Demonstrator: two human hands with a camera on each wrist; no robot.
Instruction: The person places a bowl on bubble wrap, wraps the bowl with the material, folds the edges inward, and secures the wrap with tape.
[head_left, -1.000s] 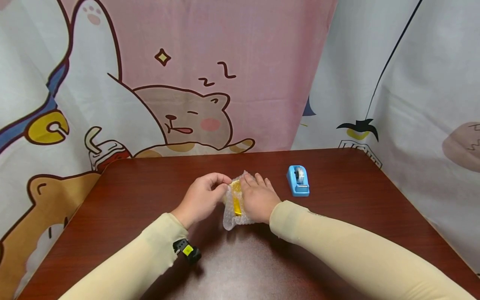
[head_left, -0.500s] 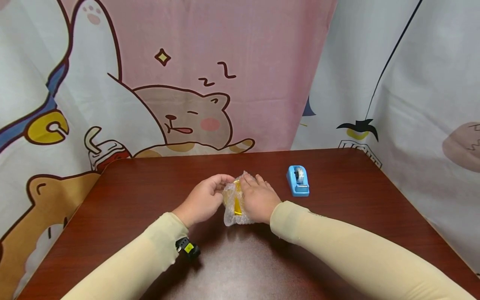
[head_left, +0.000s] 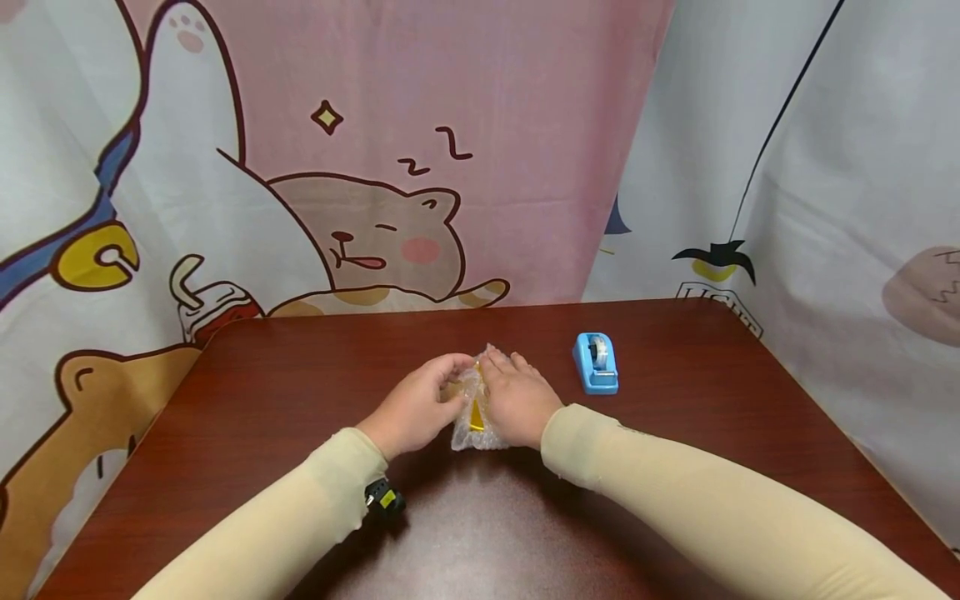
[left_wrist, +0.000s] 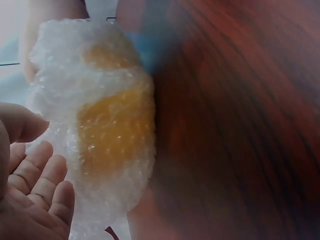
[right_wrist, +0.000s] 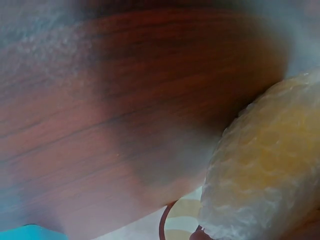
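A small bundle of clear bubble wrap [head_left: 462, 435] lies on the table with something yellow [head_left: 477, 417] inside, its kind hidden by the film. Across its right side my right hand [head_left: 521, 400] rests flat, fingers straight and together. My left hand [head_left: 416, 408] is at the bundle's left edge, thumb and fingers loosely bent. In the left wrist view the fingers [left_wrist: 50, 175] overlap the wrap's side, with the thumb apart from them, and yellow shows through in two patches. The right wrist view has the bundle's puffy end [right_wrist: 260, 150] at its right.
A light blue tape dispenser [head_left: 597, 364] with a clear roll stands on the dark red wooden table [head_left: 300, 358], right of the hands. Cartoon-printed curtains [head_left: 525, 150] hang behind the table's far edge. A black strapped device [head_left: 384, 498] sits at the left wrist.
My left hand has moved slightly right, from pinching the wrap's upper left edge to looser fingers at its side. The wrap now covers more of the yellow. The right hand stays put.
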